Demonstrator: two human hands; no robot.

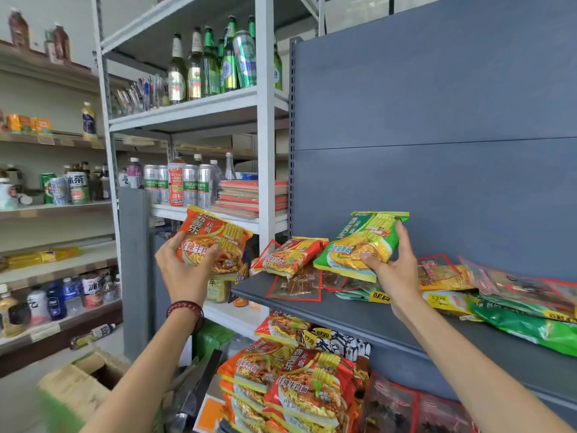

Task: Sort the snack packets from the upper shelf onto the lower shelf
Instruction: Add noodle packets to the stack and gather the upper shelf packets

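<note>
I record my left hand (184,264) gripping an orange noodle packet (215,242) in the air, just left of the grey upper shelf (359,317). My right hand (395,271) pinches a green noodle packet (362,245), raised above that shelf beside a red noodle packet (290,256) lying at its left end. A stack of noodle packets (299,385) sits below the shelf.

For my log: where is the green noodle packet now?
In the head view, right of centre, the right hand holds the green noodle packet over the upper shelf, just right of a red noodle packet.
</note>
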